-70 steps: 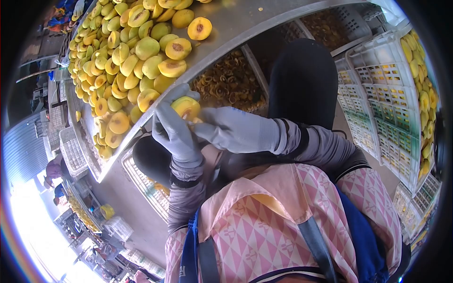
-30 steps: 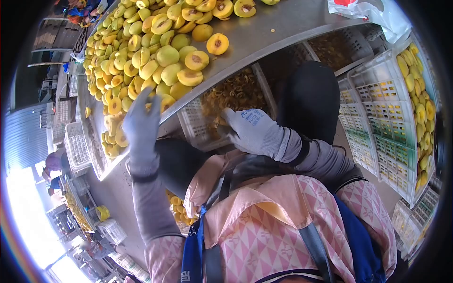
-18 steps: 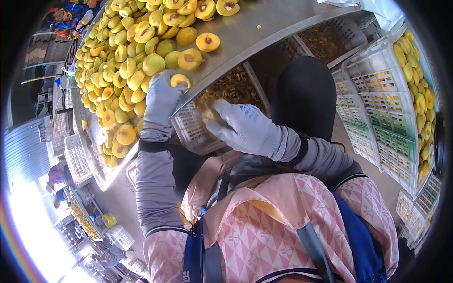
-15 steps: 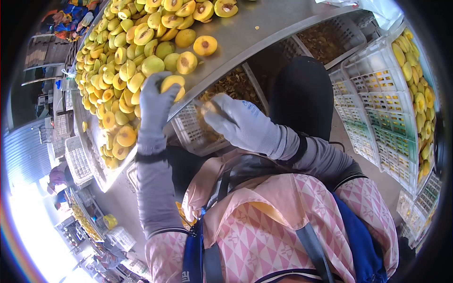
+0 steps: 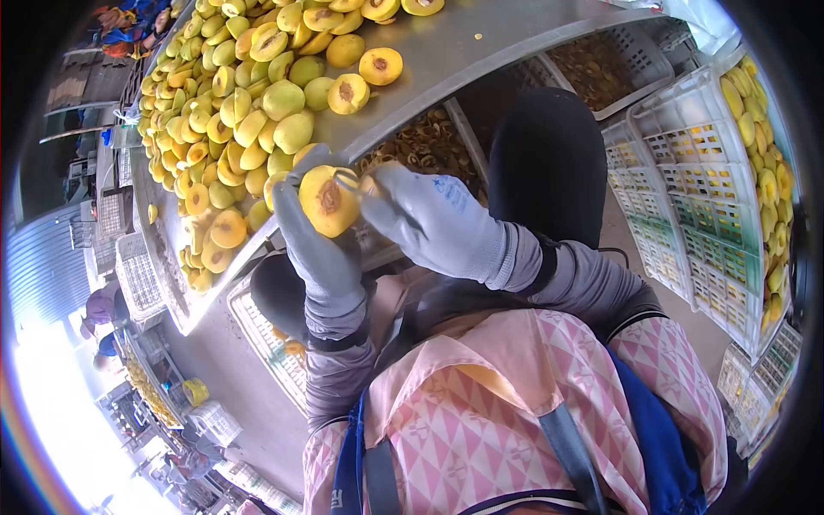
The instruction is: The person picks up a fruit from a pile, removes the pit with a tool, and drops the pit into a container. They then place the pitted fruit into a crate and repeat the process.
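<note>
My L hand (image 5: 316,249) clamped on halved fruit (image 5: 329,202), ctr-L; R hand (image 5: 439,221) beside it, can't tell if gripping. Fruit pile (image 5: 245,129) upper L.

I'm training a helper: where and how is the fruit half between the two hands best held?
I'd hold the fruit half by its rounded outer edge, coming from the left, as the left hand does. Its cut face, with the brown centre, is turned toward the camera, so this side grip should leave that face open to the right hand.
</note>
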The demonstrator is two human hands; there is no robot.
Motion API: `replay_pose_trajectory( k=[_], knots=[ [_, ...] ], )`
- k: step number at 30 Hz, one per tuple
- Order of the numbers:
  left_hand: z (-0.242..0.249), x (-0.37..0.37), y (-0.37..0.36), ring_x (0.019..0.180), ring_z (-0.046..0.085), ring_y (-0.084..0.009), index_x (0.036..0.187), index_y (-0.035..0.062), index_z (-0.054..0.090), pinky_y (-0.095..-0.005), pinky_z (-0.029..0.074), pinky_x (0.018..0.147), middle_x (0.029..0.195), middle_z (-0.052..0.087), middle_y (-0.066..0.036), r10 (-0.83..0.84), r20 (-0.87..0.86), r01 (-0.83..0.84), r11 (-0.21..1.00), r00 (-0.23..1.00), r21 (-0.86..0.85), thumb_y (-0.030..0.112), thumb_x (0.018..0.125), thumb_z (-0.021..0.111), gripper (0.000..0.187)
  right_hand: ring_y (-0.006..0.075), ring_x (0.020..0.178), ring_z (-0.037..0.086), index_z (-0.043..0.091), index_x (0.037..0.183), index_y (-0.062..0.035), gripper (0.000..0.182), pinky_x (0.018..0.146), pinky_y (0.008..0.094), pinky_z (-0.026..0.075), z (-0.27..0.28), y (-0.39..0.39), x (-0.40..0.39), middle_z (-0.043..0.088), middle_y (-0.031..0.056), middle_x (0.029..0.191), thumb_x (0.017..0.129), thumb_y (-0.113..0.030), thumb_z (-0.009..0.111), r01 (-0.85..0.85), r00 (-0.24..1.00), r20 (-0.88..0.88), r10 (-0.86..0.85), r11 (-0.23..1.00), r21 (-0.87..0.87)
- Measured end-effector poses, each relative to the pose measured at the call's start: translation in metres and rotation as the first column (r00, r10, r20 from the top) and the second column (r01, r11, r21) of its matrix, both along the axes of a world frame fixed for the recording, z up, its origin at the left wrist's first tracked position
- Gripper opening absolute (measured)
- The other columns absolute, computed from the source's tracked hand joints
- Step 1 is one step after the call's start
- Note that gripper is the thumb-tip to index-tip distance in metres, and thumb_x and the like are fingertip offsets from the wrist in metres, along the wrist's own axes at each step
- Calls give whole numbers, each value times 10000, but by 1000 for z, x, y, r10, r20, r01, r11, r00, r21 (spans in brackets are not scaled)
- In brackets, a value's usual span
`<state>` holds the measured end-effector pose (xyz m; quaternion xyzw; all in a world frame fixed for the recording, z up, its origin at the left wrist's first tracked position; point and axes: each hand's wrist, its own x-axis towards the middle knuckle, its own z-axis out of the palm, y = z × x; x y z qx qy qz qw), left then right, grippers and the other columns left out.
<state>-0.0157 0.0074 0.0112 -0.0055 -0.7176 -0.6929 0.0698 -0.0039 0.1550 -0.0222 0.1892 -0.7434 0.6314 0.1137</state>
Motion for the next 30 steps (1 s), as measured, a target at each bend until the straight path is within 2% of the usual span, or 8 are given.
replay_pose_trajectory(
  k=[4,7,8,12,14,20,27,30],
  knots=[
    [-5,2,5,1105,569,-231,1324,-77,495,-348,520,961,1247,558,-159,-4,-45,7,997,999,81,189,1042,490,388,385,667,643,531,1048,-34,183,573,465,495,-5,-3,1,622,180,755,966,-167,628,-5,1000,-9,6,995,98],
    [2,5,17,1098,570,-240,1302,-76,520,-354,512,963,1228,565,-160,92,-85,-100,991,992,-93,182,1042,475,369,388,659,639,529,1044,-37,174,571,468,494,-9,-7,1,615,177,745,956,-149,628,7,1000,-11,-6,999,42],
    [-1,4,16,1097,570,-239,1295,-74,527,-356,510,963,1226,566,-160,93,-180,-139,955,979,-262,178,1045,468,361,388,658,639,529,1051,-36,176,570,468,494,-11,-9,1,615,176,744,952,-143,628,11,1000,-9,-11,1000,13],
    [-14,4,15,1090,574,-233,1271,-68,554,-358,499,963,1212,580,-157,19,-443,-333,687,896,-645,170,1056,435,342,385,677,645,527,1060,-30,186,585,468,501,-14,-11,4,623,180,766,934,-128,624,20,1000,7,-20,999,50],
    [-15,4,15,1082,580,-229,1259,-64,567,-355,495,964,1198,594,-155,39,-438,-341,689,898,-639,176,1064,412,347,383,691,649,524,1067,-28,198,595,468,506,-13,-11,4,626,181,778,923,-121,623,24,1000,15,-25,996,89],
    [-13,3,13,1040,606,-219,1224,-51,597,-347,494,962,1153,632,-149,160,-228,-224,929,960,-293,232,1084,348,401,376,718,660,501,1098,-24,260,618,458,517,-7,-1,4,626,172,782,893,-112,634,-26,998,-48,36,980,196],
    [-21,1,7,995,615,-210,1186,-43,614,-337,502,924,1104,652,-138,153,-266,-257,871,952,-418,253,1082,399,381,349,722,671,497,1062,-39,244,620,448,526,-12,-4,4,635,152,795,892,-136,642,-45,998,-25,51,979,198],
    [-25,1,-2,971,623,-210,1168,-45,615,-334,505,900,1100,659,-129,92,-193,-160,914,977,-373,228,1065,462,329,340,712,672,498,1044,-47,232,605,444,526,-9,-2,5,638,143,787,901,-152,647,-37,997,-55,50,975,221]
  ],
)
